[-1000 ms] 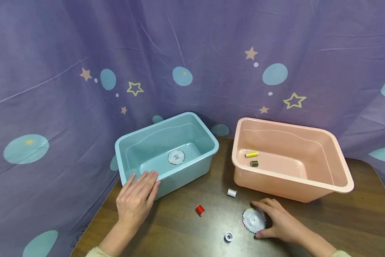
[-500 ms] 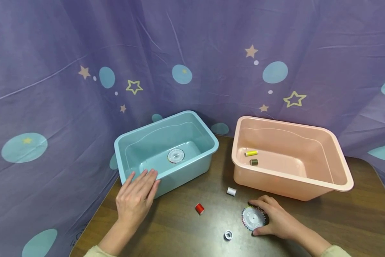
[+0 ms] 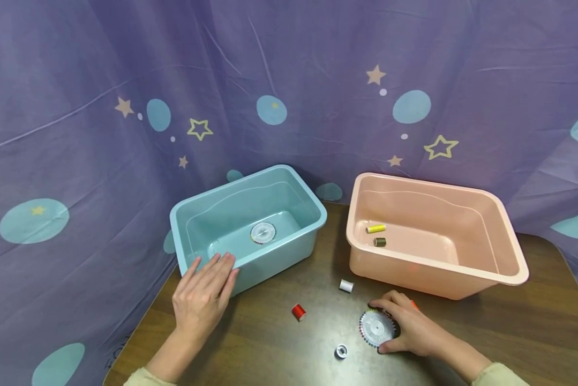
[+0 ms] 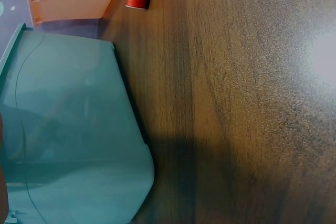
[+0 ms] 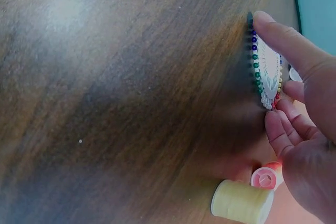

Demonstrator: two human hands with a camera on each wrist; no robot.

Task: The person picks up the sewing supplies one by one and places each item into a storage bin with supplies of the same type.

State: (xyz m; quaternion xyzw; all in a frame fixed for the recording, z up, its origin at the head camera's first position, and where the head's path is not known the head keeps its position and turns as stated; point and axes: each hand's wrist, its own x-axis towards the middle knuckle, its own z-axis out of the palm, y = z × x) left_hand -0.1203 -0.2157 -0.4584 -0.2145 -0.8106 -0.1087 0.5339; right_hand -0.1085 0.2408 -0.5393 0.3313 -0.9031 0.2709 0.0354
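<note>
My right hand (image 3: 411,328) pinches a wheel of pearl-headed pins (image 3: 377,328) across its rim, low over the table in front of the pink tub (image 3: 414,273). In the right wrist view the thumb and fingers meet opposite edges of the pin wheel (image 5: 269,72), whose coloured heads line the edge. My left hand (image 3: 202,300) rests on the near rim of the blue tub (image 3: 274,268), fingers extended. Inside that tub lies another pin wheel (image 3: 263,233). A yellow spool (image 3: 375,228) and a dark green spool (image 3: 379,242) of thread lie in the pink tub.
On the wooden table (image 3: 250,348) lie a red spool (image 3: 299,312) and a white spool (image 3: 346,286); a small spool (image 3: 341,351) stands on end. Below the right hand, the right wrist view shows a pale yellow spool (image 5: 241,203) and a reddish spool (image 5: 264,178). A purple curtain (image 3: 313,64) hangs behind.
My right hand has shifted slightly left with the pin wheel, and an orange-red bit now shows behind its knuckles. The left hand stays on the blue tub's rim.
</note>
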